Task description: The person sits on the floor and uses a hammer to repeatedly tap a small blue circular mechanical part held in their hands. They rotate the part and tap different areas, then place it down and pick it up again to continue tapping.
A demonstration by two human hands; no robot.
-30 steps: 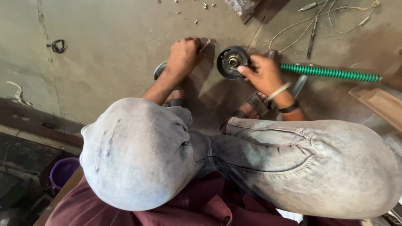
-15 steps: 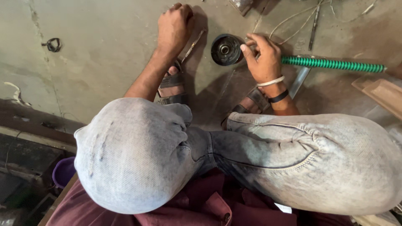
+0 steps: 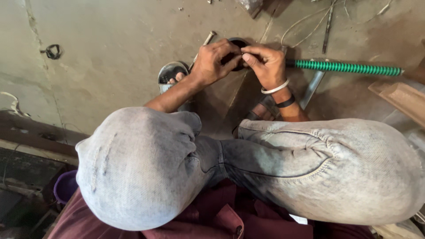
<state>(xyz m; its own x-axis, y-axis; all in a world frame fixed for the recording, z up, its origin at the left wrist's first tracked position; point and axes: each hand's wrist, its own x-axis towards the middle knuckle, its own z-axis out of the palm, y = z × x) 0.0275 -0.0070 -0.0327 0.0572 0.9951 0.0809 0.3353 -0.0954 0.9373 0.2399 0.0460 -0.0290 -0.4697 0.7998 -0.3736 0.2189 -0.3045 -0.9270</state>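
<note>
Both of my hands meet over a dark round disc-shaped part [image 3: 239,43] on the concrete floor, which they mostly hide. My left hand [image 3: 216,60] curls over its near left side, fingers on the rim. My right hand [image 3: 264,64] pinches at the disc's top edge with thumb and forefinger; whether something small sits between those fingers cannot be told. A green ribbed hose [image 3: 348,67] runs right from just behind the right hand. A long metal bolt [image 3: 206,40] lies on the floor beyond the left hand.
My bent knees in grey jeans [image 3: 141,168] fill the lower view. My sandalled left foot [image 3: 172,75] rests beside the left wrist. A flat metal bar [image 3: 312,88], wooden boards [image 3: 405,99], loose wires [image 3: 305,20] and a black clip [image 3: 53,52] lie around.
My left hand came off the bolt on the floor and moved right onto the disc. My right hand stayed on the disc, now pinching at its top edge.
</note>
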